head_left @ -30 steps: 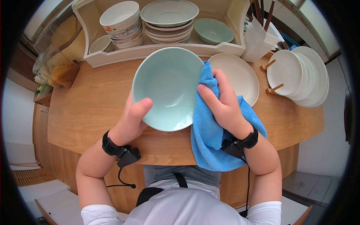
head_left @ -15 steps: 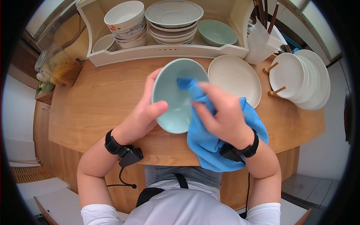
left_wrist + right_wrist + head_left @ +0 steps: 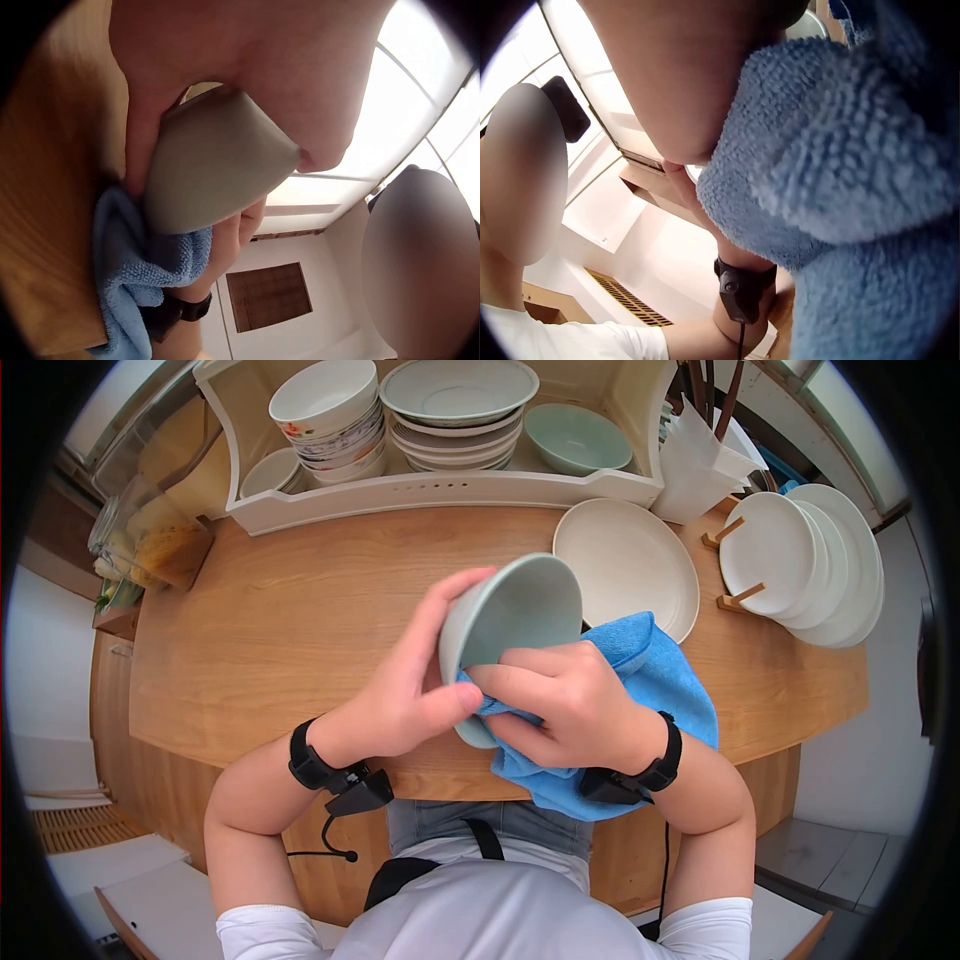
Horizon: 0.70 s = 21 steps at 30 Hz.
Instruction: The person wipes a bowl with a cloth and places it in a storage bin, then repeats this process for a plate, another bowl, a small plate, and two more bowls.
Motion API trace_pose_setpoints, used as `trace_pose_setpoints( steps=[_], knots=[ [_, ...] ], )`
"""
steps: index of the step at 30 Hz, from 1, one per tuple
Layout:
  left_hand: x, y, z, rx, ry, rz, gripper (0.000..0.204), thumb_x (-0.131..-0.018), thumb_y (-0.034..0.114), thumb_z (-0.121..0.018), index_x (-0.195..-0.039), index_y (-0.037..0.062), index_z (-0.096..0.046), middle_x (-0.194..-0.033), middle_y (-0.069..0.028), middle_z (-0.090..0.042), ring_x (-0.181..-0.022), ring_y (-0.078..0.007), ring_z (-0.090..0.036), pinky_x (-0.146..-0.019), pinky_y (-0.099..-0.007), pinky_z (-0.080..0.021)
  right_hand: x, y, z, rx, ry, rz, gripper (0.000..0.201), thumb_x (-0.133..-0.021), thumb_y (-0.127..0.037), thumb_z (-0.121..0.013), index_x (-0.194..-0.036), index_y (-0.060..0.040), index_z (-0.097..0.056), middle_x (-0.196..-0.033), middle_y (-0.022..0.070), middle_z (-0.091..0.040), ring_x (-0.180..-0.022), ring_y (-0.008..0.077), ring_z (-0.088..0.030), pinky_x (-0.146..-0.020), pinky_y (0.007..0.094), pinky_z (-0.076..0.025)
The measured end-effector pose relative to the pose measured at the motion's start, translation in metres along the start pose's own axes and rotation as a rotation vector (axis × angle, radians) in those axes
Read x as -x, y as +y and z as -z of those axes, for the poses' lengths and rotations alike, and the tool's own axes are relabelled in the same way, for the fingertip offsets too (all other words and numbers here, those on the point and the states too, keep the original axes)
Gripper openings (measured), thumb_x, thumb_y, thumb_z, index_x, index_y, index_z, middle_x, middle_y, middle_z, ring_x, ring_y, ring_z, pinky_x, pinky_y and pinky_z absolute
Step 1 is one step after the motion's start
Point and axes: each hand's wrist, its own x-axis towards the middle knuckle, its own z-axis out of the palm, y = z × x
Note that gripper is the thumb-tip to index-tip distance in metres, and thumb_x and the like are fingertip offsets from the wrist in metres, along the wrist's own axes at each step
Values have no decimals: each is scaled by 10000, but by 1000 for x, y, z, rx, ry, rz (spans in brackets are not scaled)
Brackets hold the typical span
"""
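A pale green bowl (image 3: 530,610) is held tilted on its side above the table, its opening facing right. The left hand (image 3: 400,695) grips its left side, thumb at the near rim and fingers behind the outer wall; the left wrist view shows the bowl's outside (image 3: 217,161) between thumb and fingers. Inside the near part of the bowl, the right hand (image 3: 575,705) pinches a blue cloth (image 3: 665,675) with curled fingers and presses it at the rim. The rest of the cloth hangs below and right of that hand. Folds of cloth (image 3: 832,150) fill much of the right wrist view.
A cream plate (image 3: 625,565) lies on the wooden table (image 3: 270,620) behind the cloth. At the back, a white rack (image 3: 330,507) holds stacked bowls, dishes and a green bowl (image 3: 578,438). White plates (image 3: 768,555) stand in a wooden holder at right, near a utensil container (image 3: 692,470).
The bowl has come lower and nearer the body, moved right and tipped further onto its side. The right hand has gone from the bowl's right rim into it with the cloth.
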Motion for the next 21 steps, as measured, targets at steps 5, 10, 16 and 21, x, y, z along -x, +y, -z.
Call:
trace_pose_setpoints(
  steps=[5, 10, 16, 21],
  knots=[
    [-2, -1, 12, 61, 255, -11, 839, -883, 441, -612, -1533, 41, -263, -1462, -131, -425, -1364, -239, -422, -1135, -375, -342, -1, 1, 4, 74, -9, -92, 243, -756, -65, -695, -995, -85, -655, -727, 68, -601, -612, 279, -621, -515, 384, -493],
    [-7, 5, 27, 306, 635, -86, 692, -956, 592, -437, -1407, 68, -468, -1337, -81, -588, -1256, -243, -551, -1039, -381, -445, -2, 11, -2, 45, 221, -156, 281, -784, -68, -682, -1060, -70, -622, -764, 94, -640, -615, 312, -616, -513, 391, -482],
    [-3, 20, 42, 478, 638, -151, 769, -947, 700, -321, -1447, 132, -456, -1372, -118, -575, -1224, -309, -586, -896, -487, -545, 0, 12, 2, 14, 16, -266, 247, -858, -133, -674, -1077, -55, -593, -822, 148, -667, -684, 361, -635, -588, 421, -505],
    [1, 14, 31, 560, 565, -105, 776, -973, 664, -349, -1432, 50, -467, -1345, -162, -589, -1180, -315, -621, -957, -435, -543, -2, 14, 0, -105, -23, -327, 238, -904, -162, -648, -1095, -33, -591, -859, 185, -672, -737, 405, -637, -642, 454, -509]
  ],
)
